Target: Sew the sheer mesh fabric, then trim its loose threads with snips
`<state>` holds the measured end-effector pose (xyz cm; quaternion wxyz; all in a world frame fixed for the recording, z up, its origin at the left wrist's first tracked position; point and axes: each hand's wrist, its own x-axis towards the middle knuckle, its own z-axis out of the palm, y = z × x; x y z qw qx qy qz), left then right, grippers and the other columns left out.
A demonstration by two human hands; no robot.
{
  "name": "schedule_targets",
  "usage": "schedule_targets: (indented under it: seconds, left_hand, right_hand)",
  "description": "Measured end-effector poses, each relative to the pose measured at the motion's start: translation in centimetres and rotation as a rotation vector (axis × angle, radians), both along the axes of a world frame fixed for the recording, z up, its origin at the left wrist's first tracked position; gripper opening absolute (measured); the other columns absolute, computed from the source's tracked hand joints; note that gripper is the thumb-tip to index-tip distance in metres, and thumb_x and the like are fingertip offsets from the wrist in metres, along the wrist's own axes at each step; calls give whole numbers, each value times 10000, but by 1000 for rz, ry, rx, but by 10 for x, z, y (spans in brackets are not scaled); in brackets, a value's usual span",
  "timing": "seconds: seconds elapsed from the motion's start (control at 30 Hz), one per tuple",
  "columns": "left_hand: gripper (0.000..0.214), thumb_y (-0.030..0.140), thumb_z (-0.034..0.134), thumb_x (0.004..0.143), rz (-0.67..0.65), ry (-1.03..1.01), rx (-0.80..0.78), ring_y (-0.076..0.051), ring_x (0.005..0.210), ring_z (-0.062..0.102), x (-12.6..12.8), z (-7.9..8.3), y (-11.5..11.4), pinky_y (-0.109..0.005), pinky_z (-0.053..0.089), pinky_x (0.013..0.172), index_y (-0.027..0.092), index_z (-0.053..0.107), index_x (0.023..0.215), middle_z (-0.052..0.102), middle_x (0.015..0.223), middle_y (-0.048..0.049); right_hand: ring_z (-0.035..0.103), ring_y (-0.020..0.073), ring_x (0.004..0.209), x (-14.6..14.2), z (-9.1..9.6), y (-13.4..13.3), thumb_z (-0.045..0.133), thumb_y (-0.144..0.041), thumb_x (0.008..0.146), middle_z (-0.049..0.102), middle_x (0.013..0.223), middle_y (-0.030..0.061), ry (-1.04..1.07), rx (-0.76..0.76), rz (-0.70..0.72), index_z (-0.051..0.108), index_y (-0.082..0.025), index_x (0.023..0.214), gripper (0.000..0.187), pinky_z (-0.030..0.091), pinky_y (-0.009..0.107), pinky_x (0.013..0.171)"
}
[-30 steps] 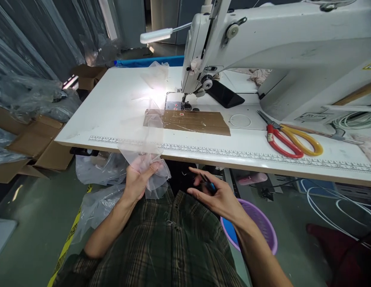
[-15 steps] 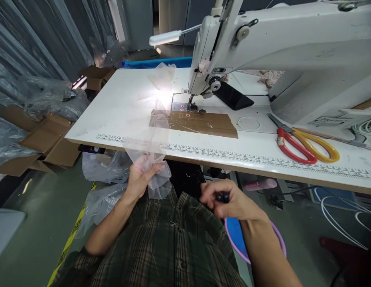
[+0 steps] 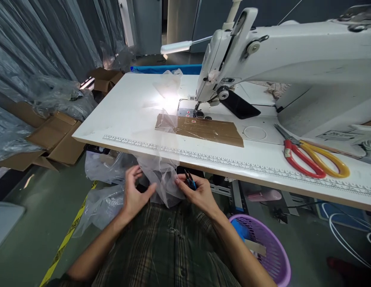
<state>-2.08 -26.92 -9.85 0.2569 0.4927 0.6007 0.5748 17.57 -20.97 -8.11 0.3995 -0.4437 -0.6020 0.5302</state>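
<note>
A sheer white fabric hangs over the table's front edge down to my lap, and its upper part lies on the tabletop. My left hand is open at the fabric's left side, fingers and thumb apart; whether the thumb touches the cloth I cannot tell. My right hand is closed around small blue-and-black thread snips, blades pointing up. Its thumb and finger also pinch the fabric's right edge. Beyond the hands, the sewing machine's needle area stands beside a strip of brown tape on the table.
Red-and-yellow handled scissors lie on the right of the white table, near a black phone-like object. A purple basket stands on the floor at right. Cardboard boxes and plastic bags are at left.
My left hand has let go of the fabric and spread its fingers. My right hand has moved left and up to the fabric with the snips. The view has shifted slightly.
</note>
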Motion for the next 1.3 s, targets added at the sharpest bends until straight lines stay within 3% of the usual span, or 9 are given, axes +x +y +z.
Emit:
schedule_targets:
  seconds: [0.1,0.27,0.37,0.5,0.67,0.8,0.87,1.03,1.3]
  left_hand:
    - [414,190,768,657,108,327,327,-249,1055,603,-16,8,1,-405,458,955,224,637,1048,642,1100,-95]
    - [329,250,647,737,-487,449,254,-265,948,653,-5,34,23,-438,434,908,246,670,1065,721,1052,-90]
    - [377,318,684,709,-617,478,136,-263,880,657,0,36,32,-433,397,911,233,680,1076,740,954,-78]
    - [182,373,700,717,-544,521,37,-197,608,615,-12,29,25,-381,419,818,238,725,838,678,614,-20]
    - [266,431,738,717,-375,636,-34,-268,970,644,-27,27,6,-419,346,968,245,708,905,724,1063,-83]
    - [161,334,651,821,-71,588,92,-274,1022,632,-33,34,12,-415,379,946,257,719,944,702,1132,-86]
    - [277,340,670,809,-20,594,141,-307,1169,567,-34,44,29,-451,317,1038,271,694,1076,635,1272,-82]
    - [527,468,661,790,-494,730,56,-315,1363,390,-32,80,108,-497,97,1169,220,592,1250,520,1412,-75]
    - [580,419,688,749,-990,951,64,-282,1380,352,-5,107,259,-354,231,1128,214,579,1280,446,1475,-49]
  right_hand:
    - [606,154,617,2,6,-4,637,-336,808,708,720,39,-65,115,120,744,-163,826,204,468,251,553]
    - [648,170,672,-2,12,-8,586,-230,829,734,767,44,-104,225,321,747,-165,865,178,499,269,645]
    - [660,185,705,-4,11,-8,587,-228,826,743,799,46,-118,233,314,753,-172,884,185,506,284,674]
    - [632,175,674,-7,8,-7,564,-266,856,737,782,43,-159,150,396,758,-173,921,224,486,264,617]
    - [520,125,590,-11,4,-7,554,-310,865,643,671,10,-174,42,427,715,-151,838,228,416,224,542]
    - [477,115,585,-10,8,-7,569,-370,867,573,633,0,-125,-43,469,663,-148,765,261,402,220,542]
    - [475,117,584,-7,13,-8,580,-394,861,571,633,1,-117,-69,503,663,-153,765,272,407,223,542]
    - [467,114,562,1,25,1,617,-428,832,573,618,-2,-116,-56,426,683,-162,761,283,394,222,519]
    - [469,127,534,11,44,21,619,-455,794,609,624,24,-270,-55,33,712,-146,794,323,357,230,464]
